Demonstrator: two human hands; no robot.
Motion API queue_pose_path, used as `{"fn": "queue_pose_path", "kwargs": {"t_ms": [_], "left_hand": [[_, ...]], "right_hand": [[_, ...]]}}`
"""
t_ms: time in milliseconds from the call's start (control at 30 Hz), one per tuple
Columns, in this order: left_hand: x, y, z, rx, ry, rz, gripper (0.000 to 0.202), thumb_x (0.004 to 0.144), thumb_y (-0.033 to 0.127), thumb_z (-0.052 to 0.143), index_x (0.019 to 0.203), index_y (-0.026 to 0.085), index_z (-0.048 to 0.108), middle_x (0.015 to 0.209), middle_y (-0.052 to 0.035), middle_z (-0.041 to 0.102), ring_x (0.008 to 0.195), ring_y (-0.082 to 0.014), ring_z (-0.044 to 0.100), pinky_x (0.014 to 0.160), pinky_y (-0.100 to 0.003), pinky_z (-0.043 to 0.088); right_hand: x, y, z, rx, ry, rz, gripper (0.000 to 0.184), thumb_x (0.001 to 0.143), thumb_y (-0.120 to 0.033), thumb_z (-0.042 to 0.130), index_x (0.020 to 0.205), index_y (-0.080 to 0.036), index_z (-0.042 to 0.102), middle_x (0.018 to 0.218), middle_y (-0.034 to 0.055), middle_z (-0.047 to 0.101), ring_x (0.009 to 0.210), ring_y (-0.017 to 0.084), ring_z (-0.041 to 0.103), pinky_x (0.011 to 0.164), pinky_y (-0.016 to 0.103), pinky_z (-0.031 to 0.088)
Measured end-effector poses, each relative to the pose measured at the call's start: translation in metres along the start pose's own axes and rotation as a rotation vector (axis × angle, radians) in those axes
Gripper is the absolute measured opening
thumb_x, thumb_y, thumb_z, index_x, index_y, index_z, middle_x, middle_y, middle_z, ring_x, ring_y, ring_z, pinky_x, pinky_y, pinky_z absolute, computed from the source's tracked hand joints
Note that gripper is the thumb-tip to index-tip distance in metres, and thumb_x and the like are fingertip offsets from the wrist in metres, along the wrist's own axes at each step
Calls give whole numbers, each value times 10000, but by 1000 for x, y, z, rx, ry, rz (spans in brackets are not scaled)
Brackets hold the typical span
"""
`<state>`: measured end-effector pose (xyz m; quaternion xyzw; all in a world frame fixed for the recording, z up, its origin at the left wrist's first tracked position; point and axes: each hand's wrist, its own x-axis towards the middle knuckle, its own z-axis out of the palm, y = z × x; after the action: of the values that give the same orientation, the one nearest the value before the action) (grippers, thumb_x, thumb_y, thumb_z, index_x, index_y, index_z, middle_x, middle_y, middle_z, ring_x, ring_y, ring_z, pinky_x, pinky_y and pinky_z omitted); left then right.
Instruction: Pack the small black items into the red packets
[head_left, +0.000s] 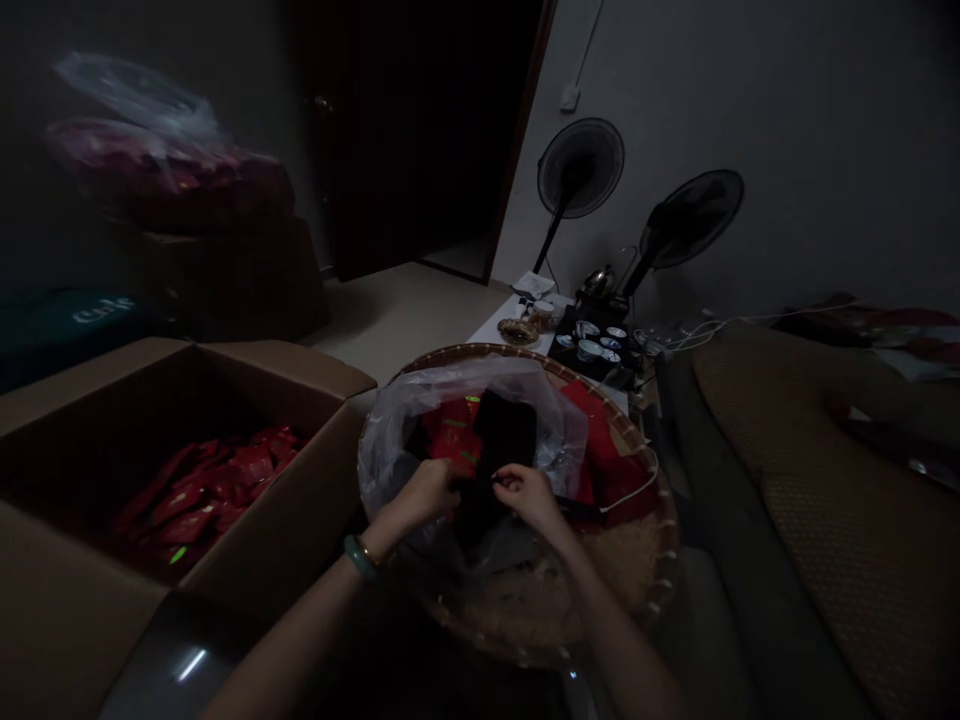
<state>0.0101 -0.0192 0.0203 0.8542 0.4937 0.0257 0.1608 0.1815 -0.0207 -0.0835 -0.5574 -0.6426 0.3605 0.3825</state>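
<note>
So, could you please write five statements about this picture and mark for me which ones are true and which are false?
1. The person wears a green bangle on the left wrist. True.
2. Both hands are inside the cardboard box. False: the left hand and the right hand are over the round woven basket.
3. Red packets lie in the cardboard box. True.
4. Only one fan stands near the wall. False: there are two, a left fan and a right fan.
5. A clear plastic bag lies open in the basket. True.
</note>
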Motion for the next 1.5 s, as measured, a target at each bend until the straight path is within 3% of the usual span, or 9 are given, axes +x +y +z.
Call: {"fn": "queue_pose_path", "kwargs": {"t_ms": [267,400,567,667,833,1033,1100,1267,1500], "left_hand": [[0,3,0,-18,26,2,389,607,106,473,921,190,686,767,-26,655,688,-148,573,595,-196,366],[-1,3,-3,-23,32,-34,378,608,110,497,922,193,692,781,-31,668,690,-149,579,600,-195,377],[1,-1,-2,-97,39,-45,357,608,96,499,889,183,701,812,-31,686,721,-152,592,635,-198,402],[1,-6,-1,-229,95,-83,328,656,114,479,903,160,689,842,-39,689,723,-146,593,681,-215,423],[-4,-16,-6,-563,94,54,477,674,274,622,1124,126,565,966,-60,652,817,-147,572,714,-217,431],[5,-19,6,-614,52,-57,326,697,402,604,710,82,667,610,-1,599,571,-104,493,537,-192,353],[9,-18,12,-660,83,-62,331,666,409,629,679,80,657,579,7,570,548,-94,465,518,-189,331],[13,-13,15,-816,99,-121,326,582,394,688,690,92,625,581,28,533,540,-75,445,523,-182,328],[15,-8,15,-891,33,-175,376,523,427,730,594,82,599,512,39,504,482,-53,392,475,-176,282]], "right_hand": [[-4,-39,2,338,29,-75,279,653,-239,569,906,-146,638,708,18,600,517,99,532,426,200,462],[-11,-39,2,219,56,-160,243,717,-209,530,931,-171,637,785,24,594,563,95,529,536,228,485],[-23,-39,-1,-34,-62,-342,243,699,-203,637,941,-218,644,942,36,572,815,146,565,745,268,454],[-22,-39,-3,-48,-16,-331,67,756,-181,595,801,-187,644,859,36,584,805,148,568,738,263,445],[-18,-40,-16,44,24,-323,80,786,-229,560,744,-183,610,796,36,589,735,146,571,606,231,459],[-15,-43,-20,127,82,-243,167,733,-256,569,887,-193,582,786,17,607,659,128,571,562,227,468],[-10,-41,-17,222,98,-167,269,693,-250,591,953,-187,564,737,0,612,630,124,571,575,239,477],[-2,-36,-15,462,-10,-8,198,650,-295,612,777,-144,625,676,16,640,511,121,559,509,258,468],[-2,-47,-22,277,20,-172,190,675,-293,635,809,-163,666,766,36,662,699,160,590,651,272,443]]}}
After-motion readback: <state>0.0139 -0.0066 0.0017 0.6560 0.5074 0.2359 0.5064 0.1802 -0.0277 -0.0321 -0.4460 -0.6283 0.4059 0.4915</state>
